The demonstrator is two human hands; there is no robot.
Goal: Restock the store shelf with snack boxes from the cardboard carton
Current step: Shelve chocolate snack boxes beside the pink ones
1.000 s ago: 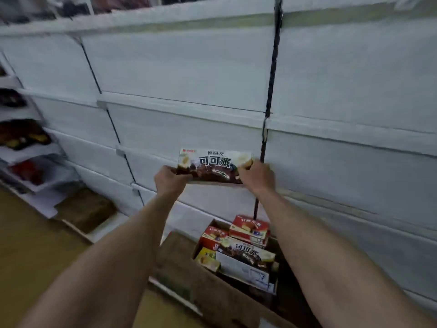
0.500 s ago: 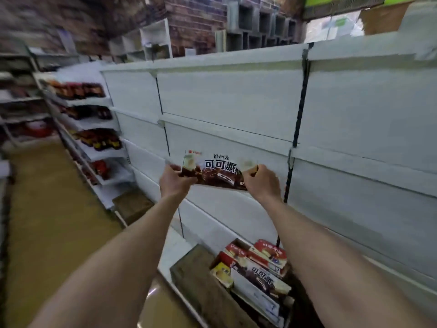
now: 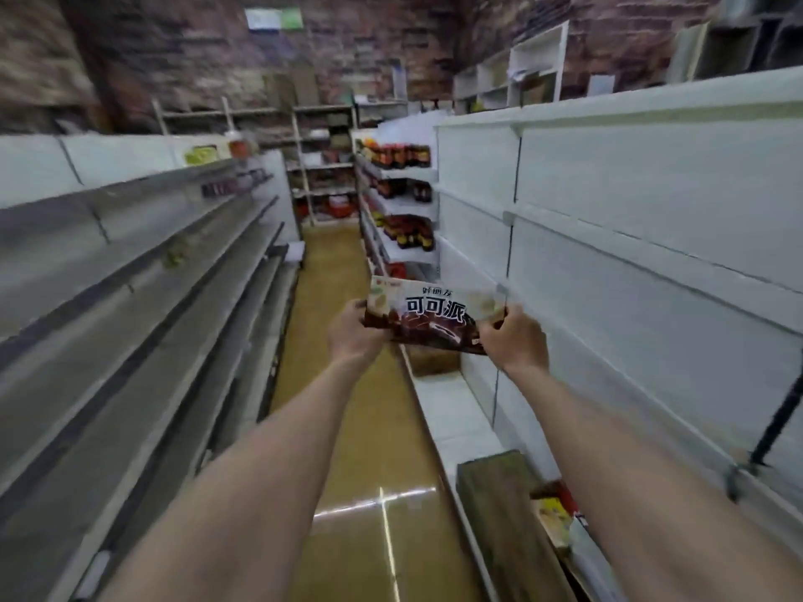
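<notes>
Cardboard carton (image 3: 504,514) sat nearest, on the white base shelf (image 3: 456,410) at the person's right, flap up, a few snack boxes inside (image 3: 554,510) showing past the right forearm. Both arms were stretched out over the yellow-brown aisle floor (image 3: 347,427). Left hand (image 3: 354,334) gripped the left end of a chocolate pie snack box (image 3: 434,312), fingers curled round its edge. Right hand (image 3: 512,341) pinched the right end, thumb on the front face. Box was held in the air, front toward the person, slightly tilted, just beside the white shelving unit (image 3: 630,236), not resting on any shelf. A second brown carton (image 3: 434,362) sat on the base shelf just beyond the box. Grey shelving (image 3: 130,275) ran down the left. Further along on the right, dark bottles (image 3: 399,156) filled several shelves. Brick wall (image 3: 347,50) at the far end, blurred.
</notes>
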